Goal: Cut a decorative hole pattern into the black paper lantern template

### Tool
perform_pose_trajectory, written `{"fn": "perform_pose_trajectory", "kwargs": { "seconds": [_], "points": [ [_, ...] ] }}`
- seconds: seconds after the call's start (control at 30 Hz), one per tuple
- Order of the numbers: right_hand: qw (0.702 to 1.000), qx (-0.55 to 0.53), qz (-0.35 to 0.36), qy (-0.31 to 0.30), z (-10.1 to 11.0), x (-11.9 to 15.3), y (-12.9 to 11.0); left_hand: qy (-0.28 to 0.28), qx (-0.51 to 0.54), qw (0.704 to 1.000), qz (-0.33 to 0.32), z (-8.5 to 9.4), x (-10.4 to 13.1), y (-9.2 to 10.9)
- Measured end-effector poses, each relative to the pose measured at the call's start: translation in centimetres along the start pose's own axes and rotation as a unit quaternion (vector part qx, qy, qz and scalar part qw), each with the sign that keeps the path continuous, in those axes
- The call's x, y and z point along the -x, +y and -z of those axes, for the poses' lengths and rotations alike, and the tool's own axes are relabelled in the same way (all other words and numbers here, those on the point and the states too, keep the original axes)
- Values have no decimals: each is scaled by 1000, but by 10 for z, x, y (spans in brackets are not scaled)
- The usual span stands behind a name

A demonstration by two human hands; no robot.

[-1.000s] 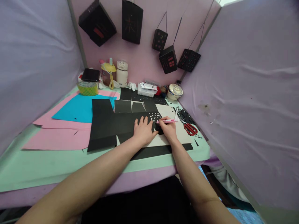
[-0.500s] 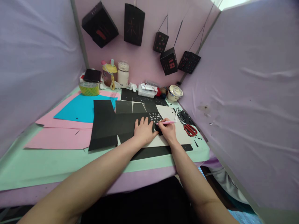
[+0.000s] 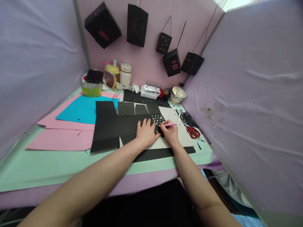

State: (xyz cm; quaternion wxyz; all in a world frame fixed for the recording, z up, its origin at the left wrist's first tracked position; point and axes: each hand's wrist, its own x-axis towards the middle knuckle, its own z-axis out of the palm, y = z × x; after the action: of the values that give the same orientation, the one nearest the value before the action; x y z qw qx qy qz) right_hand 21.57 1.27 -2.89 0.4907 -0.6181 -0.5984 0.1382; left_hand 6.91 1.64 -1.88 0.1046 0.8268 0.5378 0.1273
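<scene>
A large black sheet of card lies on the table, with several small cut-outs near its right end. Flat on that card, fingers spread, rests my left hand. My right hand is closed around a pink pen-like tool, whose tip meets the black card just beside the cut-outs. Under the card's right part is a white board. Another black strip shows below the board, towards the table's front edge.
Red scissors and black scraps lie at the right. Pink paper and blue paper are at the left. Along the back stand a tape roll, a white bottle and a lidded bowl. Black paper boxes hang above.
The view has shifted very slightly. Both hands, the card and the pink tool look the same as before.
</scene>
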Motion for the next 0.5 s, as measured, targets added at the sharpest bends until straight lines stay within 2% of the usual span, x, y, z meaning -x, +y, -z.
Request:
{"fn": "perform_pose_trajectory", "kwargs": {
  "seconds": [0.5],
  "points": [
    [1000, 8, 14, 2, 0, 0, 0, 0, -7, 1000, 1, 0, 0, 0]
  ]
}}
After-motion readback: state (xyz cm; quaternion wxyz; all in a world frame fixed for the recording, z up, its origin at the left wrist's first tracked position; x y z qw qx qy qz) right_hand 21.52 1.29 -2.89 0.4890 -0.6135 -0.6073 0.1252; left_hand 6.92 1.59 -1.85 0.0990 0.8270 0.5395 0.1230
